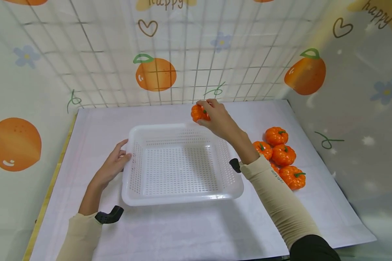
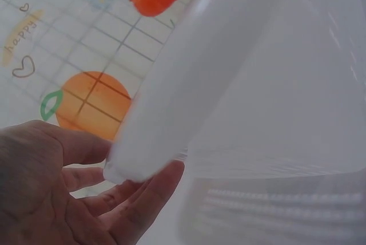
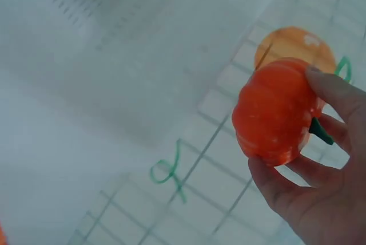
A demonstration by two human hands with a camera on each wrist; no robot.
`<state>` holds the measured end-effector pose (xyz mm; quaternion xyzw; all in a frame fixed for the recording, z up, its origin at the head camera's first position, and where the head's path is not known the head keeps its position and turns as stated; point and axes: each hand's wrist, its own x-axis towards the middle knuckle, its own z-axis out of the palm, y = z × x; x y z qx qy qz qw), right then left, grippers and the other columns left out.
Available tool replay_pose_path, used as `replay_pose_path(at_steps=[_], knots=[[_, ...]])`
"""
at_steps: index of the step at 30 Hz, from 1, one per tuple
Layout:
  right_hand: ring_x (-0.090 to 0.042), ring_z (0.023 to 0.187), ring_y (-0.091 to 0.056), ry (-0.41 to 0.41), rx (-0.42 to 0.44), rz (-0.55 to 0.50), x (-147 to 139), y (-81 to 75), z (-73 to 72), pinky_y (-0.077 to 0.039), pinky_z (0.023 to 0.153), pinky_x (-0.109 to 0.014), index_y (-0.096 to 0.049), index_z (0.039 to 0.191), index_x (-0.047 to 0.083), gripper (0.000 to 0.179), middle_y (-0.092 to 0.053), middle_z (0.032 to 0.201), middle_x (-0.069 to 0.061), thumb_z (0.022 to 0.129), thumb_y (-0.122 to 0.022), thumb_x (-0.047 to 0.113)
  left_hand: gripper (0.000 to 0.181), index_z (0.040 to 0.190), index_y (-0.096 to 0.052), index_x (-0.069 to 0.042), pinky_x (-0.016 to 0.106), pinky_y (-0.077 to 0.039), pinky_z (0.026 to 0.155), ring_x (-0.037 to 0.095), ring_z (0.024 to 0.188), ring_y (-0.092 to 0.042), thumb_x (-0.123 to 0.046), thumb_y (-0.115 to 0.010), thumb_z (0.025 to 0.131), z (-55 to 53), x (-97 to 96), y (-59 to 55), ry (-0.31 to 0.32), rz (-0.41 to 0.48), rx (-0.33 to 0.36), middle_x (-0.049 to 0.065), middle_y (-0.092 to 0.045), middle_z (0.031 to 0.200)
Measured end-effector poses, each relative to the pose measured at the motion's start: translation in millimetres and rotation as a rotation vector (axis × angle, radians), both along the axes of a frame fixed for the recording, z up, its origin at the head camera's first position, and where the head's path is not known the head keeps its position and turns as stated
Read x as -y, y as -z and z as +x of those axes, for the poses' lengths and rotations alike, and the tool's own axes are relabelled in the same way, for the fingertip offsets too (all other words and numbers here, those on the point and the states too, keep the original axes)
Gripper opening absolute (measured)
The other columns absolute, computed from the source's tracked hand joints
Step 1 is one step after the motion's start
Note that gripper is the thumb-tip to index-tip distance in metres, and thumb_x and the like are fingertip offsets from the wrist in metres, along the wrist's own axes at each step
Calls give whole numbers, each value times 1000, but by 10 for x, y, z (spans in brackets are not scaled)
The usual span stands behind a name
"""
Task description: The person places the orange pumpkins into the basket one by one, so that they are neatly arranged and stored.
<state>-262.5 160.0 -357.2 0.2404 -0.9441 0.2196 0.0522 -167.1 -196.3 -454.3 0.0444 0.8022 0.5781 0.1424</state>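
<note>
My right hand (image 1: 219,120) grips a small orange toy pumpkin (image 1: 197,113) with a green stem, held up over the far edge of a white perforated plastic basket (image 1: 183,200). In the right wrist view, thumb and fingers pinch the ribbed sides of this pumpkin (image 3: 271,110), its stem pointing toward the palm. At the basket's left side, my left hand (image 1: 112,163) holds the rim. The left wrist view shows that hand (image 2: 86,193) with the rim (image 2: 137,153) between thumb and fingers. The inside of the basket holds nothing.
Several more orange pumpkins (image 1: 283,155) lie grouped right of the basket, partly hidden by the right forearm. A white cloth covers the table (image 1: 170,232), with a yellow strip (image 1: 47,192) along its left edge. Behind stands a wire grid (image 1: 196,69) under a printed curtain.
</note>
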Motion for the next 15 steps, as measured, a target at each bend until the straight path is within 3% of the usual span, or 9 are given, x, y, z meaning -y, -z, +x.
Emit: replay_pose_path(at_steps=[6, 15], knots=[[-30, 102, -43, -110, -74, 25, 314, 14, 65, -47, 83, -36, -44, 130, 13, 55, -43, 125, -15, 82, -69, 24, 61, 147, -9, -23, 46, -47, 84, 32, 101, -56, -29, -43, 97, -11, 21, 2, -1, 4, 3, 18, -44, 118], [-29, 103, -43, -214, -72, 68, 708, 92, 212, -48, 82, -32, -45, 127, 15, 53, -44, 123, -11, 82, -69, 26, 60, 147, -10, -24, 43, -48, 81, 32, 101, -55, -30, -43, 97, -33, 44, 16, 6, 24, 3, 17, -44, 118]])
